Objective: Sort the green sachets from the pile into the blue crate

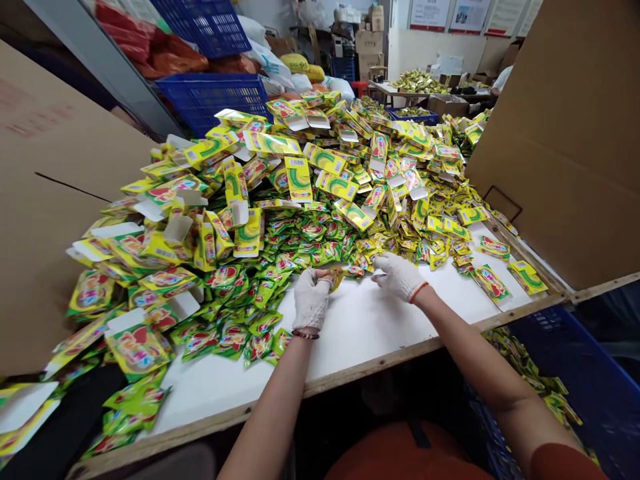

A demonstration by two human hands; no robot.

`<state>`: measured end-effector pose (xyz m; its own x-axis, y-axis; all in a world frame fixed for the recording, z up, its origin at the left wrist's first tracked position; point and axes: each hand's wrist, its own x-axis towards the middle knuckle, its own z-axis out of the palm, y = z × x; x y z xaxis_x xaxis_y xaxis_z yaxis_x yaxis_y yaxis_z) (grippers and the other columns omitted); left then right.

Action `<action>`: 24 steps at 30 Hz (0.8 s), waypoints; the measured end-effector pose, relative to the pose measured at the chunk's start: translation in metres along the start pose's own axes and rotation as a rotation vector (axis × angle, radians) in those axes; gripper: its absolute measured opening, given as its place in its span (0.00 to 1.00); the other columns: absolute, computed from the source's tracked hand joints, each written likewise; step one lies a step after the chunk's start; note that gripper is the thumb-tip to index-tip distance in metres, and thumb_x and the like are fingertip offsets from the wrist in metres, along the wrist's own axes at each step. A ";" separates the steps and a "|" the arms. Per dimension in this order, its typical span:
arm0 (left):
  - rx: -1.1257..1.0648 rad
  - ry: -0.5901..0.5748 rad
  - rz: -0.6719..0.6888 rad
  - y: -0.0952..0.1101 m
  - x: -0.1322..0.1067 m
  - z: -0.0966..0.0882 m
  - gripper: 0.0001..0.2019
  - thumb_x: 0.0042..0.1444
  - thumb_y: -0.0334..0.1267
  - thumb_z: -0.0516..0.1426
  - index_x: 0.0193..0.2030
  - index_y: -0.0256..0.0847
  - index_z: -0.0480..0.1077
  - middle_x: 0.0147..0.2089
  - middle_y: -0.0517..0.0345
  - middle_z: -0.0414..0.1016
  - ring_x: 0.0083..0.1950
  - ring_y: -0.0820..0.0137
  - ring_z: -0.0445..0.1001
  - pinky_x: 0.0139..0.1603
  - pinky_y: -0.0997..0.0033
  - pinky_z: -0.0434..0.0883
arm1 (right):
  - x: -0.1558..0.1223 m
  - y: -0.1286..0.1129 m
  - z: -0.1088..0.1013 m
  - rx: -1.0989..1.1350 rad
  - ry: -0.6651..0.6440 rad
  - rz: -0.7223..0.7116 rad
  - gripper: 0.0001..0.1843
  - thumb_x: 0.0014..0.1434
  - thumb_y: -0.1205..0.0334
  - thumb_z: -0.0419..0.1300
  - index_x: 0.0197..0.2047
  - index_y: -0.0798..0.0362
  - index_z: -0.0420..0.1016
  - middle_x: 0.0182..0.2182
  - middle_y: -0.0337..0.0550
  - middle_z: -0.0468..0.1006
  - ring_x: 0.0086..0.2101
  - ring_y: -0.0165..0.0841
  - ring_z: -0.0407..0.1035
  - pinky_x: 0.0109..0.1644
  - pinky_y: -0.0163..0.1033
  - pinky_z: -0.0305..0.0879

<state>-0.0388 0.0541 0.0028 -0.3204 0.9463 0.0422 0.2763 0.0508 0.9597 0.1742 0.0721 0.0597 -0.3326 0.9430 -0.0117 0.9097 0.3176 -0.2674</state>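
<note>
My left hand (311, 300), in a white knit glove, is closed on a small golden-yellow sachet (335, 277) just above the white tabletop (350, 327). To its right, my gloved right hand (400, 276) is open and holds nothing, fingers slightly apart and pointing at the edge of the heap. Small yellow sachets (385, 243) lie right behind that hand. Green sachets (240, 280) with red fruit pictures spread behind and left of my left hand. Over them is piled a large heap of yellow-green cardboard boxes (300, 179), several with white flaps standing open.
Several flat boxes (491, 283) lie near the table's right end. Tall cardboard sheets (560, 147) wall in both sides. Below the wooden front edge, a blue crate (575, 373) holds more packets. Blue baskets (215, 100) and sacks stand behind; another person's sleeve (501, 80) shows at far right.
</note>
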 end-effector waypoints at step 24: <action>-0.308 -0.266 -0.018 0.022 -0.022 0.011 0.18 0.46 0.47 0.64 0.39 0.40 0.67 0.31 0.61 0.73 0.31 0.73 0.70 0.33 0.73 0.70 | 0.024 -0.029 0.062 0.957 0.101 -0.128 0.10 0.57 0.55 0.59 0.33 0.53 0.73 0.28 0.38 0.73 0.32 0.31 0.65 0.37 0.36 0.64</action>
<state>-0.0160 0.0382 0.0202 -0.0662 0.9978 -0.0103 -0.0249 0.0087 0.9997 0.1245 0.0797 0.0078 -0.3513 0.9253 0.1429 0.2659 0.2449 -0.9324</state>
